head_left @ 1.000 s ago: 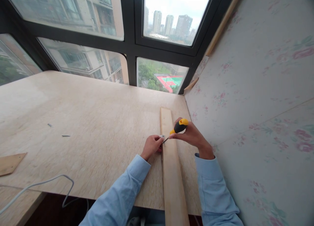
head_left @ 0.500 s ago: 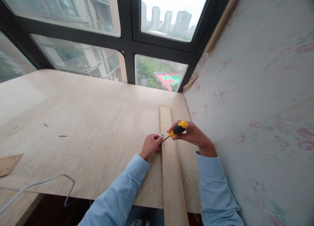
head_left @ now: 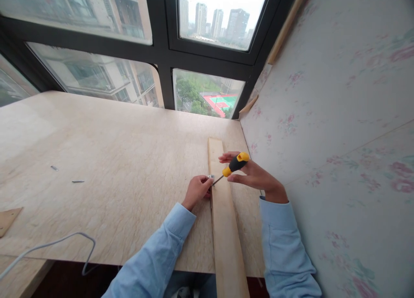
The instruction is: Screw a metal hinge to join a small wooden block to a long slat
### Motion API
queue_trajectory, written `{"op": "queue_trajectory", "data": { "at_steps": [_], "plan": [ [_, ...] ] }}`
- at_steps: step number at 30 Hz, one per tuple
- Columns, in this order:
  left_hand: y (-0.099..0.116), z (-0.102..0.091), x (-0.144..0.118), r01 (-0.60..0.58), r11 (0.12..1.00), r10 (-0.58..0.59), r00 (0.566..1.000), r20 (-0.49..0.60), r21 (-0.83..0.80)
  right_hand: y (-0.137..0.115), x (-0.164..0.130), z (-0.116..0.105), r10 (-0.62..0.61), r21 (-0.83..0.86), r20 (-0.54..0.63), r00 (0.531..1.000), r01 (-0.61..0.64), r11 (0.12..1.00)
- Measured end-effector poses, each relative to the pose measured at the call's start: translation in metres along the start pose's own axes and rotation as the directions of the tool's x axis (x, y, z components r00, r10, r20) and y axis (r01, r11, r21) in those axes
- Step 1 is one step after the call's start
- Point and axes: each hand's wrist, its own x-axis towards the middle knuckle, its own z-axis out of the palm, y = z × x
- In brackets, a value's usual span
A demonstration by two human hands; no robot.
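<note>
A long wooden board (head_left: 224,229) lies on the stone-patterned surface, its near end sticking out past the front edge. At its left edge my left hand (head_left: 197,191) is closed, with thumb and fingertips pinching a small silver metal piece (head_left: 211,177) against the board. The tip of a yellow and black screwdriver (head_left: 236,163) points down at the board edge beside that piece, its shaft slanting up to the right. My right hand (head_left: 250,173) is around the screwdriver's handle with fingers stretched out and thumb apart, loose rather than gripping. Whether its palm touches the handle is hidden.
Two small metal pieces lie to the left, one being a thin dark strip (head_left: 78,181). A thin wooden piece (head_left: 9,219) and a grey cable (head_left: 64,237) are at the lower left. A papered wall (head_left: 339,168) rises close on the right, and windows stand behind.
My right hand's fingers have opened from around the screwdriver handle, which now tilts a little more upright. My left hand stays at the board edge. The view has shifted slightly.
</note>
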Motion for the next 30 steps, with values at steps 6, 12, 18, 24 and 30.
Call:
{"op": "queue_trajectory", "data": {
  "at_steps": [6,12,18,24,30],
  "plan": [
    [0.0,0.0,0.0,-0.01,1.0,0.011,1.0,-0.004,0.015,-0.002,-0.001,0.0,0.021,0.081,0.041,0.999,-0.024,0.996],
    [0.002,0.0,0.0,0.0,1.0,0.0,1.0,0.002,0.015,-0.001,0.011,0.011,0.0,-0.23,-0.28,0.96,-0.067,0.971],
    [0.002,0.0,-0.001,0.002,1.0,-0.002,1.0,-0.005,0.009,0.008,0.005,0.004,-0.031,-0.042,-0.05,0.998,0.029,0.999],
    [-0.001,0.0,0.001,-0.015,1.0,0.015,1.0,0.003,0.015,0.006,-0.004,-0.006,-0.043,0.107,0.209,0.977,0.021,0.994],
    [0.0,0.0,0.0,-0.003,1.0,0.003,1.0,0.002,0.02,0.006,0.007,0.004,0.037,-0.094,-0.16,0.986,-0.053,0.994]
  ]
}}
